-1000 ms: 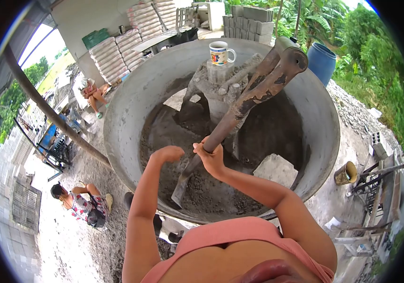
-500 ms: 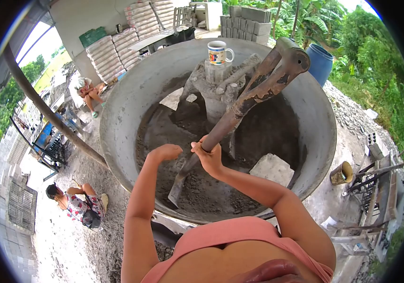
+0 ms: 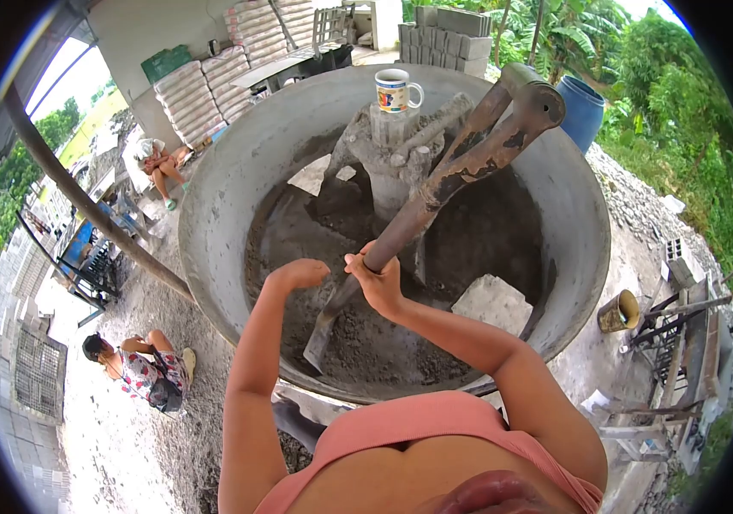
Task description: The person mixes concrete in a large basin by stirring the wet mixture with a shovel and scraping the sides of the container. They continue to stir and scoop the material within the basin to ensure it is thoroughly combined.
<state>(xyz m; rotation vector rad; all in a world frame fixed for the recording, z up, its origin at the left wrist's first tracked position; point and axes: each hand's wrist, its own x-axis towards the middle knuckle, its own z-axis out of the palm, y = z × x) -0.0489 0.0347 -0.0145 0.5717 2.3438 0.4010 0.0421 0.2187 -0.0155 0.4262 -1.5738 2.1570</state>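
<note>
A rusty metal handle (image 3: 426, 206) slants down into a wide round mixing pan (image 3: 221, 201) and ends in a flat blade (image 3: 319, 343) near the grey mix (image 3: 384, 343). My right hand (image 3: 377, 278) is wrapped round the lower part of the handle. Just left of it, my left hand (image 3: 302, 274) hovers over the pan, touching nothing; its fingers are curled and what they hold, if anything, is hidden. A patterned mug (image 3: 393, 92) stands upright on the pan's central post (image 3: 394, 128).
Two people sit at the left, one lower (image 3: 140, 368), one farther back (image 3: 157, 163). A wooden pole (image 3: 97, 214) slants beside the pan. Stacked sacks (image 3: 191, 103), concrete blocks (image 3: 443, 43) and a blue barrel (image 3: 581, 111) stand behind; a bucket (image 3: 619, 313) is at the right.
The view has shifted very slightly. Both hands keep nearly the same places, my right hand still on the handle.
</note>
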